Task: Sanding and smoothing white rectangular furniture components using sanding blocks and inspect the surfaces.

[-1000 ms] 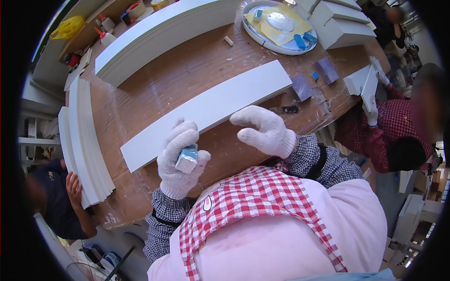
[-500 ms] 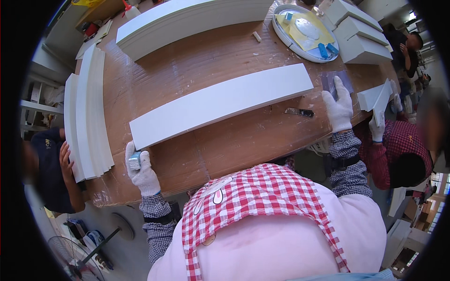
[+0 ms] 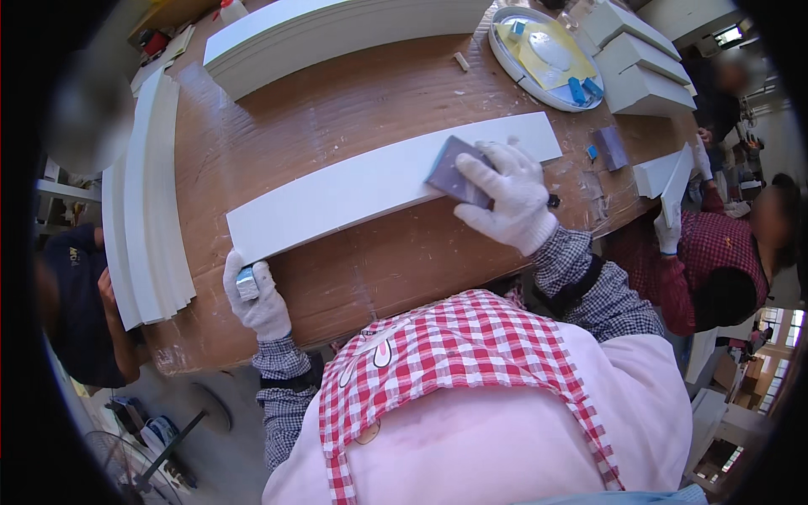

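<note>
A long white board lies across the table in front of me. My right hand, in a white knit glove, grips a purple-grey sanding sponge over the board's right half, its broad face against or just above the white surface. At the board's left end is my left hand, also gloved. A small blue and silvery block sits between its thumb and fingers, close to the board's corner. Behind my right hand only the end of a dark-handled knife shows.
White boards are stacked at the back and on the left. A round white tray holds yellow paper and blue blocks. Another purple block lies at right, near white boxes. Co-workers stand on both sides; one holds a white piece.
My right hand has moved left from the table's right side onto the board, now with the sanding sponge in it. My left hand stays at the board's left end.
</note>
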`<state>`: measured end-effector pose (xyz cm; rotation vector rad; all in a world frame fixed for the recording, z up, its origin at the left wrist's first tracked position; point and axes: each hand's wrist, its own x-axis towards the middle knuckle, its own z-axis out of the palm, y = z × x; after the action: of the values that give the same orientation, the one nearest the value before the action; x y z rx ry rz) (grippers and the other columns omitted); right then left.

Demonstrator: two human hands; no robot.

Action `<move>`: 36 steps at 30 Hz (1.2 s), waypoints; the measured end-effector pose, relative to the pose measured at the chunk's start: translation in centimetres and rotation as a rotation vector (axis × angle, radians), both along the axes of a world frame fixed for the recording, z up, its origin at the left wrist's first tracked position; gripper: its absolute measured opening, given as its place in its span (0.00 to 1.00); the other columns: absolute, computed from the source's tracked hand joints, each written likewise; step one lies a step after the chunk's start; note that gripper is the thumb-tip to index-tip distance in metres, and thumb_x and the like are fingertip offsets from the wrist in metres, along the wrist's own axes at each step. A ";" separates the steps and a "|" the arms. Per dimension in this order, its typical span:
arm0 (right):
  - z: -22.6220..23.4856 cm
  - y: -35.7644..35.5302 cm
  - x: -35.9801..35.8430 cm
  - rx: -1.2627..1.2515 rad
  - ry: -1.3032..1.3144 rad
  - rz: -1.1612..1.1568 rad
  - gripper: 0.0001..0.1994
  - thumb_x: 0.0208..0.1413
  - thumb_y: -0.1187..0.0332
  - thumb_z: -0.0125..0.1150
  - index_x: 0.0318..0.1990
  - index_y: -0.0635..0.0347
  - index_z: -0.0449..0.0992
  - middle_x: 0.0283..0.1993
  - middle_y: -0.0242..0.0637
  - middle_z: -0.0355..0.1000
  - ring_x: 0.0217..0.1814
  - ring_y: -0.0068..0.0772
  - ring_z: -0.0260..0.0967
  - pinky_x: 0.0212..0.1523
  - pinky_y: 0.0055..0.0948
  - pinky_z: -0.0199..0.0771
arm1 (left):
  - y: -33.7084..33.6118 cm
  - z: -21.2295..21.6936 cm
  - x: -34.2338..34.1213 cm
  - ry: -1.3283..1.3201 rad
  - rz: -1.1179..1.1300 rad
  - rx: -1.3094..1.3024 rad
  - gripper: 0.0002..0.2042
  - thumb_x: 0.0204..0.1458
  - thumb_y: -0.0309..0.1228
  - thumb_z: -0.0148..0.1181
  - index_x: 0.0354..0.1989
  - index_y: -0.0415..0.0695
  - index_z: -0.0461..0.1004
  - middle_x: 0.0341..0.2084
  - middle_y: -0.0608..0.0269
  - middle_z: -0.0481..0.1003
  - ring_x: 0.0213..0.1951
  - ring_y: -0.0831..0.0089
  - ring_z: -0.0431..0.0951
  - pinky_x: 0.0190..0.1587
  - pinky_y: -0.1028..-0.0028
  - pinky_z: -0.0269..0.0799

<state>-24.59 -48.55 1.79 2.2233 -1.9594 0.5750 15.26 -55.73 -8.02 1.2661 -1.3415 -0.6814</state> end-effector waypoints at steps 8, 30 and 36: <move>1.5 0.7 -2.2 0.111 0.152 -0.298 0.30 0.50 0.51 0.67 0.60 0.54 0.75 0.60 0.53 0.69 0.65 0.56 0.63 0.71 0.53 0.53 | -0.2 -0.6 0.1 0.052 -0.043 -0.018 0.21 0.58 0.20 0.61 0.61 0.41 0.68 0.55 0.54 0.73 0.52 0.70 0.75 0.52 0.73 0.75; 3.5 -13.9 15.6 0.257 0.172 0.402 0.26 0.51 0.53 0.64 0.59 0.47 0.74 0.55 0.46 0.72 0.58 0.49 0.70 0.59 0.47 0.69 | -0.2 -0.3 0.5 0.295 -0.031 0.042 0.17 0.54 0.21 0.67 0.51 0.39 0.73 0.47 0.60 0.75 0.43 0.77 0.77 0.45 0.77 0.76; 1.0 -14.0 20.8 0.153 0.030 0.814 0.27 0.48 0.59 0.66 0.59 0.46 0.74 0.57 0.49 0.71 0.58 0.51 0.69 0.60 0.50 0.68 | -0.4 0.8 1.2 0.197 0.095 0.036 0.15 0.57 0.24 0.66 0.52 0.40 0.73 0.43 0.64 0.77 0.44 0.78 0.77 0.48 0.76 0.75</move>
<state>-3.83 -62.53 2.77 3.0687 -1.0333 0.4570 16.50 -56.08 -7.23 1.2491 -1.1061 -0.7463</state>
